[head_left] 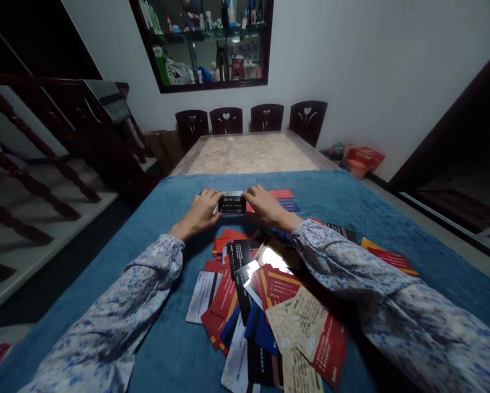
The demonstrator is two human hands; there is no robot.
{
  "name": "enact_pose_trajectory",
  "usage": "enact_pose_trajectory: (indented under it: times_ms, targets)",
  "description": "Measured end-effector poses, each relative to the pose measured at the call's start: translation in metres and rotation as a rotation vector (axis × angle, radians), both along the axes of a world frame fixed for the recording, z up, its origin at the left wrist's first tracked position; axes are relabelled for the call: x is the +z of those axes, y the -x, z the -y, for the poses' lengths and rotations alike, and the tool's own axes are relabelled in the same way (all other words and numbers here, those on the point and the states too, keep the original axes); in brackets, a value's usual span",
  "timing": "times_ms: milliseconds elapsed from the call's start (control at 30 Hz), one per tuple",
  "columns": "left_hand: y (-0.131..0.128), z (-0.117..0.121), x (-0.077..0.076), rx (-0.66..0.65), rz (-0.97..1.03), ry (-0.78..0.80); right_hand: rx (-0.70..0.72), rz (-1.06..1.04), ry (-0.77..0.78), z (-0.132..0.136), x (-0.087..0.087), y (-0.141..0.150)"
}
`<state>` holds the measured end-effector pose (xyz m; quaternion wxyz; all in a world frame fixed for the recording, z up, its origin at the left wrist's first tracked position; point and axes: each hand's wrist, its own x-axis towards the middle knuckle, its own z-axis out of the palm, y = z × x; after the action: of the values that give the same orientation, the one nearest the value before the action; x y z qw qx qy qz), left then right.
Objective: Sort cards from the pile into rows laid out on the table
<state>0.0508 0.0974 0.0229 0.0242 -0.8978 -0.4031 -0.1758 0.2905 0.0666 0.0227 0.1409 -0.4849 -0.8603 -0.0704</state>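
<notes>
My left hand (pixel 201 210) and my right hand (pixel 265 206) are both closed on the ends of a small black card (pixel 231 204) with light print, held low over the blue cloth (pixel 105 273) far from me. A stack of cards seems to sit under it. Just right of my right hand lie a red card (pixel 281 194) and a blue card (pixel 289 205). Between my forearms spreads a loose pile of several cards (pixel 261 305) in red, black, white, blue and beige.
The blue cloth covers the near part of a long marble-topped table (pixel 248 153). Four dark chairs (pixel 248 119) stand at its far end under a glass wall cabinet (pixel 212 43). A wooden stair rail (pixel 43 136) runs on the left. Red bags (pixel 363 158) lie on the floor at right.
</notes>
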Motion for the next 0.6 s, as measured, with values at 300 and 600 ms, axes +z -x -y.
enact_pose_trajectory:
  times_ms: [300, 600]
  targets:
    - [0.025, -0.024, 0.002, 0.04, -0.008, 0.015, -0.031, 0.077, 0.074, -0.023, 0.013, 0.029]
    - [0.044, -0.048, -0.002, 0.076, 0.0, 0.061, -0.001, 0.093, 0.09, -0.047, 0.012, 0.047]
